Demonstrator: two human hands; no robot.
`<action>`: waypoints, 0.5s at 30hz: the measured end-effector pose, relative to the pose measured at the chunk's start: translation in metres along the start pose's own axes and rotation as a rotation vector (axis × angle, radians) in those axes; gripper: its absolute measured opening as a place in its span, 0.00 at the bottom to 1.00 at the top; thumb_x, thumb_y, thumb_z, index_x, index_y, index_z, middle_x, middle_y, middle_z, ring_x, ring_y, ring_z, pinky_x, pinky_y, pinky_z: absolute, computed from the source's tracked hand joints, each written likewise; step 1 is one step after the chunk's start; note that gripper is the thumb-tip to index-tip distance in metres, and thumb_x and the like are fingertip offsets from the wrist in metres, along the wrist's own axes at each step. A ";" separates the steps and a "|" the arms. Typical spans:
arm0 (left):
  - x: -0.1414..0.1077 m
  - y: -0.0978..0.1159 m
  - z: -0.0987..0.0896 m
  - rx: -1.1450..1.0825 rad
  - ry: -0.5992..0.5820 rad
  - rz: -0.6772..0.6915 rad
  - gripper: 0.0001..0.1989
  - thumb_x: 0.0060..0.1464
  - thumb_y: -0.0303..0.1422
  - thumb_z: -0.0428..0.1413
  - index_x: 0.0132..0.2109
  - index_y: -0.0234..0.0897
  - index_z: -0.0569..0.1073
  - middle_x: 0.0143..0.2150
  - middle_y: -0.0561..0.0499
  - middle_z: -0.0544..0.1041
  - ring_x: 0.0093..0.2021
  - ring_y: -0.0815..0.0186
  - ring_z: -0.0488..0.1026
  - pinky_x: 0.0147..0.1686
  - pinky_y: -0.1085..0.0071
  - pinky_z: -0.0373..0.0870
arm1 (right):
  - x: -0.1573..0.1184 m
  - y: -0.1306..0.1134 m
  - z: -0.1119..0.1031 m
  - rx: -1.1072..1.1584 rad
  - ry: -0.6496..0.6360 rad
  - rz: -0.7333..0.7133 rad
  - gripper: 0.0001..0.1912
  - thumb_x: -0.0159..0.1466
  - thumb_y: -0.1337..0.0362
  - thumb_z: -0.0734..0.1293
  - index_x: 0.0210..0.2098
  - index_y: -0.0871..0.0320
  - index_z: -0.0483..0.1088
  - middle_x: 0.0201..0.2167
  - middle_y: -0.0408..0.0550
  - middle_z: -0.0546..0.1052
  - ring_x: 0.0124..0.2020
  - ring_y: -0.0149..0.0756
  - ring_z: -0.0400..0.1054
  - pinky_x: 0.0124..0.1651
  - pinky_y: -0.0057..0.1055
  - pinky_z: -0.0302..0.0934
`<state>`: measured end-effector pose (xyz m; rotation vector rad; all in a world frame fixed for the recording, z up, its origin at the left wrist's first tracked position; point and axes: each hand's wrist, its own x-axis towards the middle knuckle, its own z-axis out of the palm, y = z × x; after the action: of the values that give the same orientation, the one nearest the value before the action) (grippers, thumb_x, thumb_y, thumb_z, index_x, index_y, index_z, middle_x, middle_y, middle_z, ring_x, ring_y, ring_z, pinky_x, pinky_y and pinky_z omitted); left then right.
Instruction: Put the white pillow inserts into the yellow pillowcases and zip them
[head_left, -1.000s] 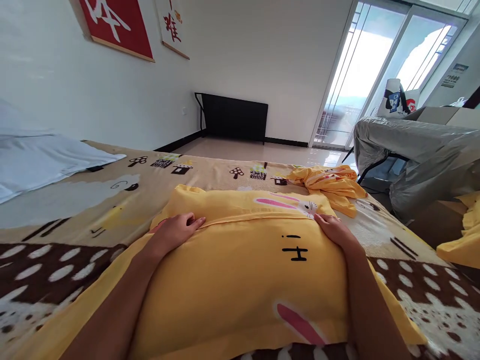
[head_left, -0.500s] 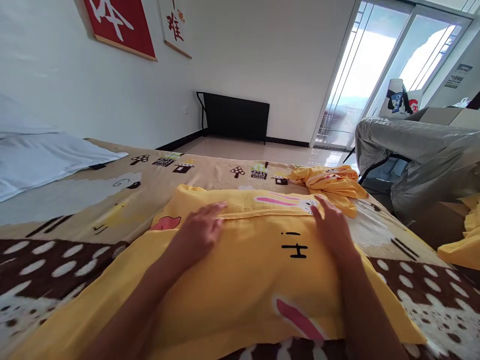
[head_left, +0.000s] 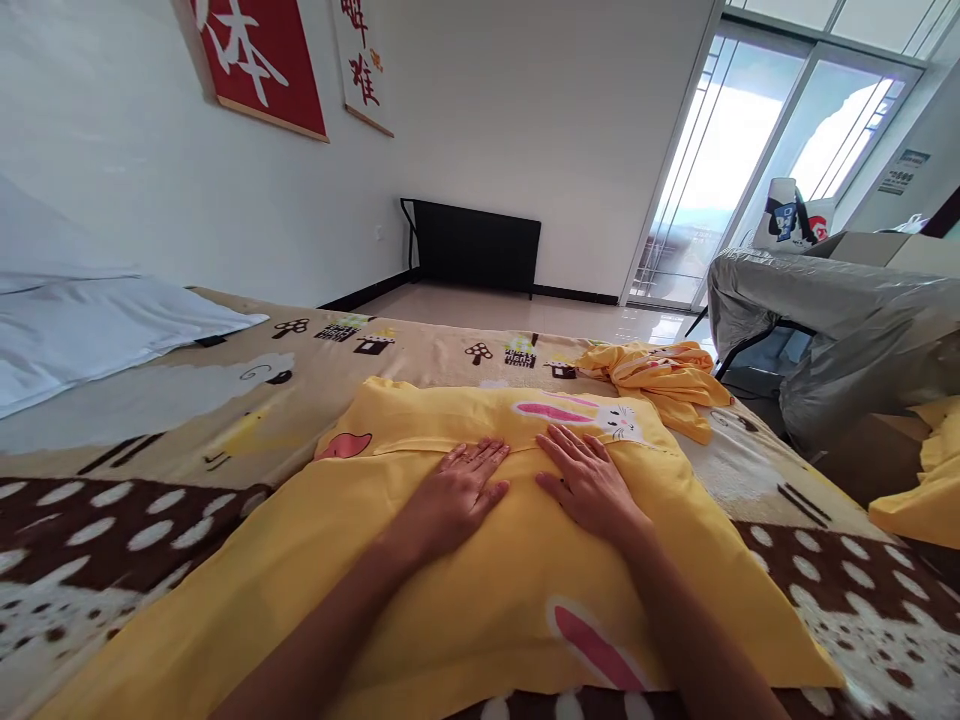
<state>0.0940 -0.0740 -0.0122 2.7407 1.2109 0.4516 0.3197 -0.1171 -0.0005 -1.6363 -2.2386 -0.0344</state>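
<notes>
A yellow cloth (head_left: 480, 620) with printed rabbit ears and a rabbit face lies spread in front of me, its far edge folded over in a strip. My left hand (head_left: 459, 492) rests flat on it near the fold's seam, fingers extended. Beside it, my right hand (head_left: 589, 482) lies palm down with its fingers spread, just below the pink ear and rabbit face. Neither hand grips anything. A crumpled yellow cloth (head_left: 656, 378) sits beyond the spread one, to the right.
The patterned blanket (head_left: 247, 420) lies under the cloth. White fabric (head_left: 112, 320) is at the left. Grey plastic-wrapped furniture (head_left: 840, 290) and a cardboard box (head_left: 862, 445) with yellow cloth stand at the right. A black folded panel (head_left: 476, 245) leans by the far wall.
Both hands have moved inward, closer together, and now lie flat on the cloth. The printed "Hi" is now covered by my right hand. The view has tilted up slightly.
</notes>
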 end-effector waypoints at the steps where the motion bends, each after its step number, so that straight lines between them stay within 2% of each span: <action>1: -0.003 -0.002 -0.001 0.002 -0.002 -0.002 0.28 0.63 0.46 0.36 0.66 0.41 0.55 0.67 0.49 0.56 0.67 0.63 0.51 0.66 0.58 0.46 | -0.003 0.001 0.000 -0.010 0.013 0.009 0.28 0.68 0.48 0.52 0.63 0.51 0.56 0.66 0.45 0.55 0.67 0.36 0.46 0.67 0.43 0.40; 5: -0.023 -0.026 -0.008 0.023 -0.001 -0.071 0.28 0.63 0.46 0.37 0.66 0.45 0.53 0.68 0.52 0.54 0.68 0.63 0.50 0.66 0.58 0.45 | -0.018 0.021 -0.005 -0.041 0.079 0.139 0.28 0.68 0.49 0.52 0.63 0.52 0.57 0.65 0.46 0.58 0.66 0.37 0.48 0.66 0.42 0.41; 11: -0.075 -0.081 -0.012 0.021 0.043 -0.290 0.30 0.61 0.48 0.36 0.66 0.41 0.55 0.68 0.51 0.55 0.67 0.60 0.51 0.65 0.57 0.48 | -0.055 0.085 -0.011 0.111 0.029 0.374 0.28 0.68 0.49 0.49 0.62 0.53 0.58 0.64 0.45 0.60 0.65 0.36 0.52 0.66 0.40 0.45; 13: -0.092 -0.097 -0.012 0.001 0.076 -0.380 0.32 0.60 0.49 0.37 0.66 0.40 0.55 0.67 0.50 0.56 0.66 0.58 0.55 0.64 0.58 0.52 | -0.070 0.105 -0.006 0.190 0.011 0.438 0.29 0.68 0.48 0.48 0.62 0.53 0.59 0.64 0.45 0.60 0.64 0.36 0.53 0.66 0.39 0.45; 15: -0.107 -0.114 -0.012 0.001 0.128 -0.476 0.31 0.60 0.50 0.37 0.64 0.39 0.60 0.63 0.49 0.64 0.61 0.56 0.63 0.59 0.59 0.62 | -0.088 0.122 0.001 0.201 0.009 0.495 0.31 0.67 0.47 0.47 0.59 0.56 0.62 0.62 0.48 0.63 0.64 0.38 0.53 0.66 0.41 0.45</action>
<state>-0.0574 -0.0760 -0.0501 2.3334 1.8219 0.5689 0.4549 -0.1574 -0.0513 -2.0112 -1.7072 0.2983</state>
